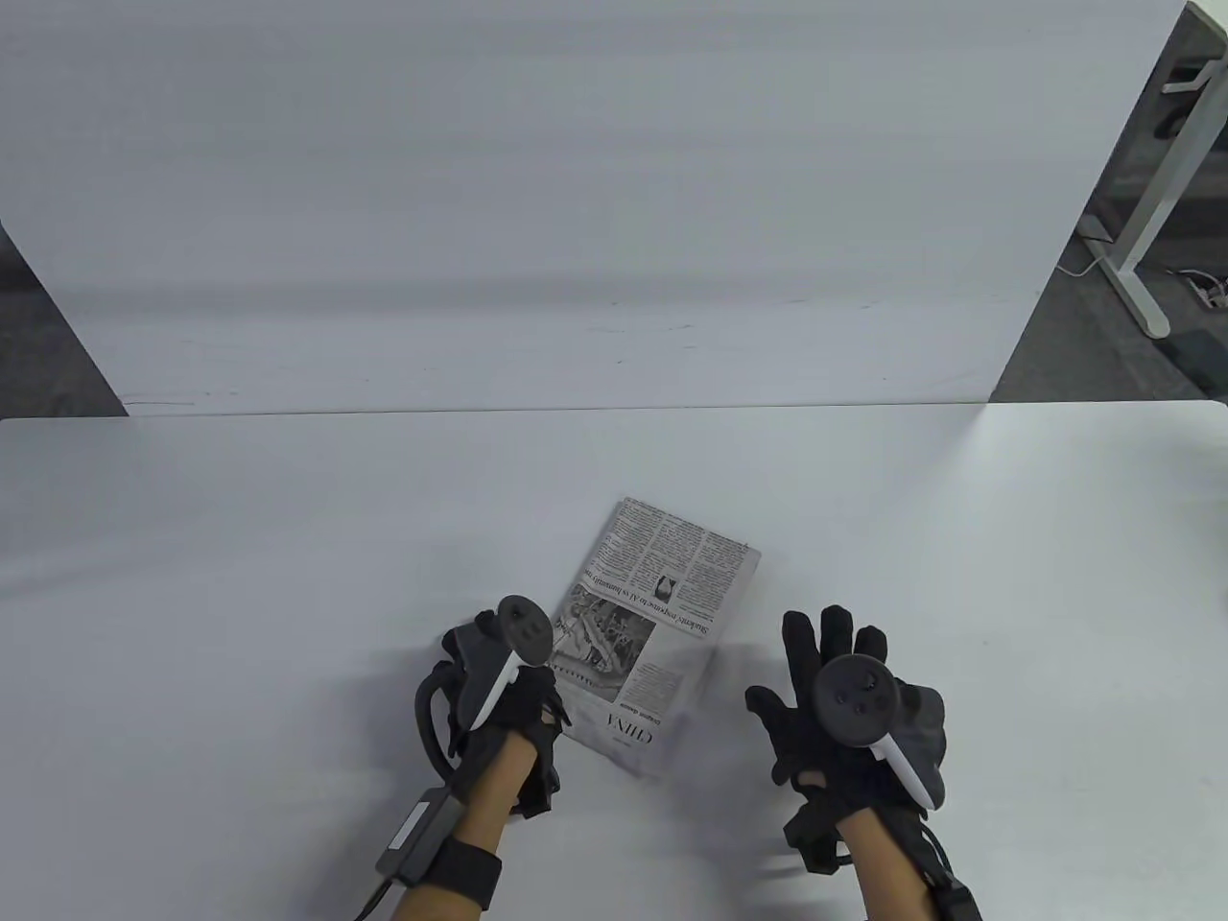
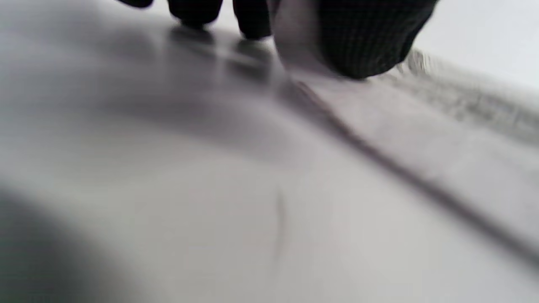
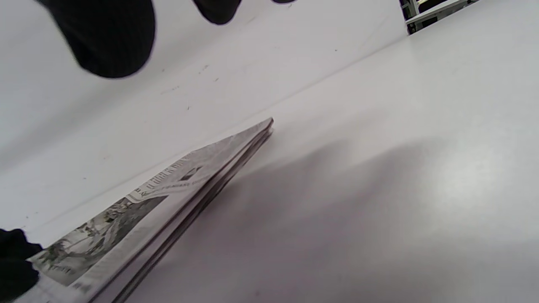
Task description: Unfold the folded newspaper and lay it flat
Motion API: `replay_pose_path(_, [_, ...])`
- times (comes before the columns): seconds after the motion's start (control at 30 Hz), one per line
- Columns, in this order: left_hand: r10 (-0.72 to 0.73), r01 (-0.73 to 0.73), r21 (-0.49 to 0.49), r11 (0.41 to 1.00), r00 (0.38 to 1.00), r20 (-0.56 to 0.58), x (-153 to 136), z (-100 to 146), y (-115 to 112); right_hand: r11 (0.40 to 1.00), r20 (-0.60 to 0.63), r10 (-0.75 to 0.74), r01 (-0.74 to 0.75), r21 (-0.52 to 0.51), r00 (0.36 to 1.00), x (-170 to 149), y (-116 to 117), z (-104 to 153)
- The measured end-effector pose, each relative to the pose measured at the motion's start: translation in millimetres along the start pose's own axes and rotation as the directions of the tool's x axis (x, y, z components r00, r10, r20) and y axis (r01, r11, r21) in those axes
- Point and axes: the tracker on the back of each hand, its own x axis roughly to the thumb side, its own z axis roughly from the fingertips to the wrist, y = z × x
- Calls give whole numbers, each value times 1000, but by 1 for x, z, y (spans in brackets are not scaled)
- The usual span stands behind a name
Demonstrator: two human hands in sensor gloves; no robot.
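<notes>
A folded newspaper [image 1: 652, 624] lies flat on the white table [image 1: 240, 576], near the front middle, with a photo and the headline "CHINA" on top. My left hand [image 1: 499, 691] is at its near-left edge. In the blurred left wrist view the thumb [image 2: 366, 42] rests on the paper [image 2: 442, 139] and the other fingertips [image 2: 193, 12] touch down beside it; whether they pinch a layer I cannot tell. My right hand [image 1: 835, 691] is spread open and empty to the right of the paper, not touching it. The right wrist view shows the paper's stacked layers [image 3: 168, 198].
A white upright board [image 1: 576, 192] stands along the table's far edge. A table leg [image 1: 1151, 211] and cables show on the floor at the far right.
</notes>
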Motion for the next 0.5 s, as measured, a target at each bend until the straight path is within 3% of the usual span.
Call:
replay_pose_path(0.1, [191,-197,105,975,980,62,-15,10,32,999,-14,-36,35,-15,999,-2,-3,1])
replay_pose_path(0.27, [322,-365,236,901,925,203,-47,30,71,998,-31,-64,63,-10,997,-6,0,-2])
replay_pose_path(0.37, [377,-460,362,811,883,278,-71,40,69,985,-62,-162,165,45,985,-13,8,-5])
replay_pose_path(0.5, [426,-532,393,750,843,327,-86,42,62,965,-109,-240,249,80,965,-19,15,-8])
